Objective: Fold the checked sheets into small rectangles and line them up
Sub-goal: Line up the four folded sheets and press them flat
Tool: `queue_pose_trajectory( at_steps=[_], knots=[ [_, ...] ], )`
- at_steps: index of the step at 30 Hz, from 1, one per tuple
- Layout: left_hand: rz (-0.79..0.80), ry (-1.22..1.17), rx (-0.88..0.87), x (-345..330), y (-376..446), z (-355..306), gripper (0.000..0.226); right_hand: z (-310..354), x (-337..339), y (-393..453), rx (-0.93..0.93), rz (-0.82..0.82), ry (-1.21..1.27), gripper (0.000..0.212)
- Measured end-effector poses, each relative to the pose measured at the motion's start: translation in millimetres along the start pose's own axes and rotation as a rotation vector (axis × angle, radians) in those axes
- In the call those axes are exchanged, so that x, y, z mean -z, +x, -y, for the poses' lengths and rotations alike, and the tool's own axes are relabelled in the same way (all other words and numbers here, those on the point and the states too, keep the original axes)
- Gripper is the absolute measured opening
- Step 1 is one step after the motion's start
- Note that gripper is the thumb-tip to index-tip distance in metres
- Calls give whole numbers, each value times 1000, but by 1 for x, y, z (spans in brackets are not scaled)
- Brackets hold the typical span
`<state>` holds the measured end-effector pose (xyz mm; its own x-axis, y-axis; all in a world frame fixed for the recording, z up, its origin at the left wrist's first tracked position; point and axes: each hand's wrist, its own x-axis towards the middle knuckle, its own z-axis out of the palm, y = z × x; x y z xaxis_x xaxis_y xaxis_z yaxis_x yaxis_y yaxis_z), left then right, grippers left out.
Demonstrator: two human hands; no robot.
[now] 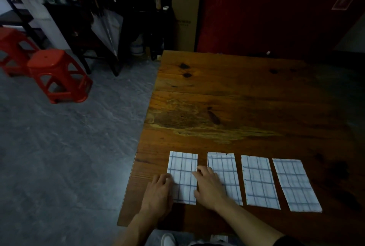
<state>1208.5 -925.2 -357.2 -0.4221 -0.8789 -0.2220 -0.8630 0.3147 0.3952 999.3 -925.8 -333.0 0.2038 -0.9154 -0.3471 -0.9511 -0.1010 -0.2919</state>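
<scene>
Several folded white sheets with blue checks lie in a row near the front edge of the wooden table (237, 97). The leftmost sheet (183, 168) has my left hand (159, 192) touching its left edge and my right hand (209, 184) at its right edge. Both hands lie knuckles up with fingers loosely bent. My right hand also covers the lower left part of the second sheet (225, 172). The third sheet (258, 180) and the rightmost sheet (294, 184) lie apart from my hands.
The table's left edge runs just left of my left hand, with grey floor beyond. Two red plastic stools (57, 76) stand on the floor at the left. Dark shelving, a cardboard box (184, 16) and a red panel (266, 8) stand behind the table.
</scene>
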Motion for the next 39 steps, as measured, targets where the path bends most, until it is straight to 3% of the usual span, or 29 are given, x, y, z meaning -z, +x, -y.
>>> queue_pose_trajectory(
  at_steps=[7, 18, 30, 39],
  knots=[
    [40, 80, 42, 3, 0, 1, 51, 7, -10, -6, 9, 27, -41, 80],
    [48, 70, 17, 1, 11, -17, 60, -6, -7, -5, -14, -3, -49, 78],
    [44, 69, -6, 2, 14, -29, 46, -8, -6, -10, -10, -3, -27, 78],
    [0, -12, -35, 6, 25, -38, 51, -37, 4, -14, -84, -103, 160, 55]
  ],
)
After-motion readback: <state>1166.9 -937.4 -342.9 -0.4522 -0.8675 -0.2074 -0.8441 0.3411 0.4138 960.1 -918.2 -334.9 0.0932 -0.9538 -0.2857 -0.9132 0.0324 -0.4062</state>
